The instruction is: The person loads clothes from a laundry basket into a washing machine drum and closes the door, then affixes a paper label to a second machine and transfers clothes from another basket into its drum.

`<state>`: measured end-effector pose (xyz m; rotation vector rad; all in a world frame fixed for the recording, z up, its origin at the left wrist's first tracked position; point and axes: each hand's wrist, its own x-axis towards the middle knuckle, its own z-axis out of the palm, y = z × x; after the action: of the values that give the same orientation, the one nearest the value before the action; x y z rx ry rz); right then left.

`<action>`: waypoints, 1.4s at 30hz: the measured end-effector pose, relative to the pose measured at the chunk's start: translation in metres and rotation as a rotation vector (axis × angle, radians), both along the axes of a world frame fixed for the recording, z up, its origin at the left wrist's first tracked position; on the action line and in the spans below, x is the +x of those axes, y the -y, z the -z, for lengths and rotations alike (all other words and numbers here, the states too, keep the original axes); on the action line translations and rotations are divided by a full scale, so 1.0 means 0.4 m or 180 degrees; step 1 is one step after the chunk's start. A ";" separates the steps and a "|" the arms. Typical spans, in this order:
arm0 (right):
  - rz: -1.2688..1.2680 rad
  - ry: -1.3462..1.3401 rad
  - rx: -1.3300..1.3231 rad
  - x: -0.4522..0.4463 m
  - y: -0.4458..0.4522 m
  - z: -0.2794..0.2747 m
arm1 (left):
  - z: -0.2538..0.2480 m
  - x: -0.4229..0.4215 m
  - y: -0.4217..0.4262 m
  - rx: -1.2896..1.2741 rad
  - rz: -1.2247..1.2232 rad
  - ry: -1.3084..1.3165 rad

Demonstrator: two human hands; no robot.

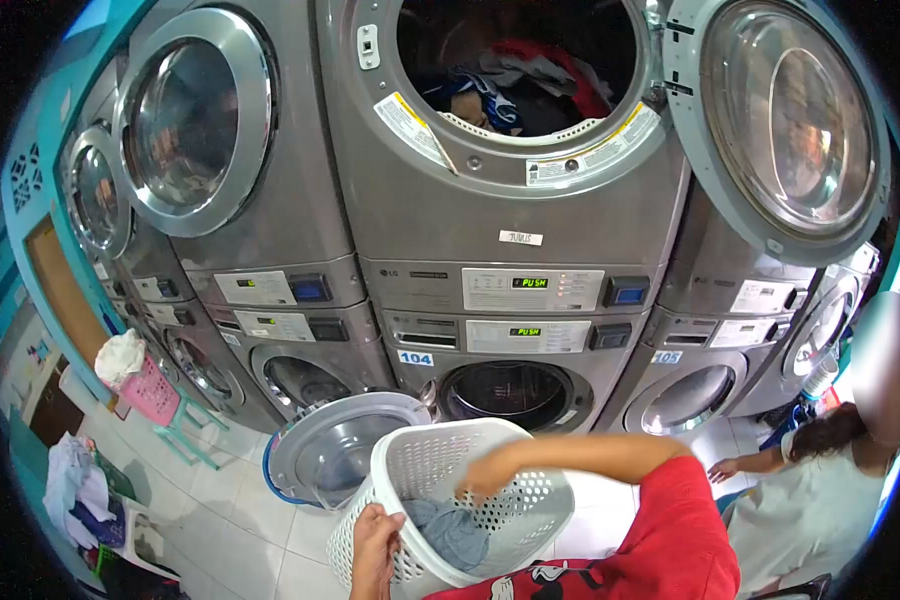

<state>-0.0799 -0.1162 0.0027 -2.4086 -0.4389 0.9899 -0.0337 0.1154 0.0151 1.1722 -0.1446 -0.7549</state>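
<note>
A white perforated laundry basket point(410, 450) is right in front of me. My left hand point(375, 545) is closed on its near left rim, thumb on top. Inside the basket lies a crumpled grey-blue cloth point(450, 532). Reaching down into the basket, my right hand point(487, 474) has its fingers bent just above the cloth; they are blurred, and I cannot tell whether they grip it. Above the basket, the dryer drum point(530, 90) holds red, grey and blue-and-white clothes. Its round door point(790, 120) is swung open to the right.
Below, an open washer door point(350, 450) juts out left of the basket, beside the washer drum point(505, 392). A person point(810, 510) is at the right. At the left are a pink basket point(152, 390) on a green stool and a pile of clothes point(78, 480).
</note>
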 end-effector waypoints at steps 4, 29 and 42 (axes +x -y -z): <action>0.0175 0.1338 -0.0301 -0.007 -0.167 0.327 | -0.043 0.007 0.009 0.0135 0.0523 0.0197; -0.1234 0.3138 -0.0200 -0.090 -0.329 0.095 | 0.093 0.093 -0.150 -0.0690 0.0601 -0.0569; -0.0399 0.3959 -0.2209 0.076 0.289 -0.731 | 0.178 0.081 -0.169 -0.0233 -0.0305 -0.0483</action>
<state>-0.0494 -0.2318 0.2953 -3.4327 -0.7202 -0.5969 -0.0011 0.1830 -0.0561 1.0411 0.0102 -0.7448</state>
